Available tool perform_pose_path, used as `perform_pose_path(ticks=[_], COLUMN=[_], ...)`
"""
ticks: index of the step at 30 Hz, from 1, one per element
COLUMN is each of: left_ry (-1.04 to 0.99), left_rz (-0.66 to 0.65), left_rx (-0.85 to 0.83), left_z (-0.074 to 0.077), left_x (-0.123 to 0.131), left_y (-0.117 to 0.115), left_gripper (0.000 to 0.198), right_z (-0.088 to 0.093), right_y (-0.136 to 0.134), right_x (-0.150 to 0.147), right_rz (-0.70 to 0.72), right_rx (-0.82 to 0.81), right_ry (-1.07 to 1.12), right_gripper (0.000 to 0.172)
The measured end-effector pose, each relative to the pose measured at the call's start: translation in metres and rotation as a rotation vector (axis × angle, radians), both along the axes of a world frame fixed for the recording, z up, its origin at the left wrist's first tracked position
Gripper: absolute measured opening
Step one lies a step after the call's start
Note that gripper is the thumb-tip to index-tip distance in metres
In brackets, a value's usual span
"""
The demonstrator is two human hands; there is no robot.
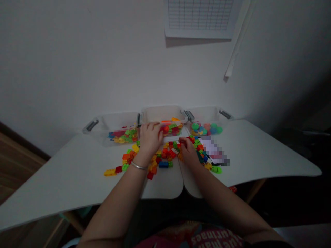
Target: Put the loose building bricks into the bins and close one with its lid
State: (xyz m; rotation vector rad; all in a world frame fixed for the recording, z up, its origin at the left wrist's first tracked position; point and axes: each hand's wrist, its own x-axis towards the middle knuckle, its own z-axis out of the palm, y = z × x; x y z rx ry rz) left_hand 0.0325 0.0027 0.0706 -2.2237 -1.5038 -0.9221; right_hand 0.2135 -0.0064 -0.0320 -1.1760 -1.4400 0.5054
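My left hand (151, 137) reaches over the front of the middle clear plastic bin (164, 113), with its fingers stretched out at the bin's near wall. Nothing shows in its grasp. Below and around it spreads a pile of toy building bricks (169, 153) in red, orange, yellow, green and blue. My right hand (188, 151) rests low at the right part of the pile, its fingers curled together near a red brick. What those fingers hold, if anything, is too small to make out. A blue brick (163, 164) lies between my forearms.
A left bin (119, 119) and a right bin (205, 113) flank the middle one, both holding colourful plastic pieces. A blurred-out flat item (213, 150) lies right of the pile. The white table (245, 148) stands against the wall. A printed chart (199, 17) hangs above.
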Motion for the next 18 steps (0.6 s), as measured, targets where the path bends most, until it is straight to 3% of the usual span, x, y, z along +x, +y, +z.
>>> perform_pose_path(ticks=[4,9,13,18], left_ry=[0.123,0.314,0.347,0.314], left_rz=[-0.131,-0.417,-0.385,-0.262], left_rx=[0.036,-0.147,-0.239,-0.278], left_z=[-0.017,-0.044,-0.054,-0.050], left_x=[0.016,0.019,0.013,0.010], left_y=[-0.023,-0.025,-0.021,-0.020], left_gripper=[0.020,0.026,0.024,0.021], right_z=[0.000,-0.002,-0.004,-0.005], right_y=[0.001,0.002,0.002,0.003], right_x=[0.001,0.000,0.000,0.001], right_rz=[-0.004,-0.020,-0.014,-0.009], right_rx=[0.019,0.040,0.039,0.048], right_ry=[0.020,0.011,-0.017,-0.017], right_gripper=[0.031,0.031,0.032,0.031])
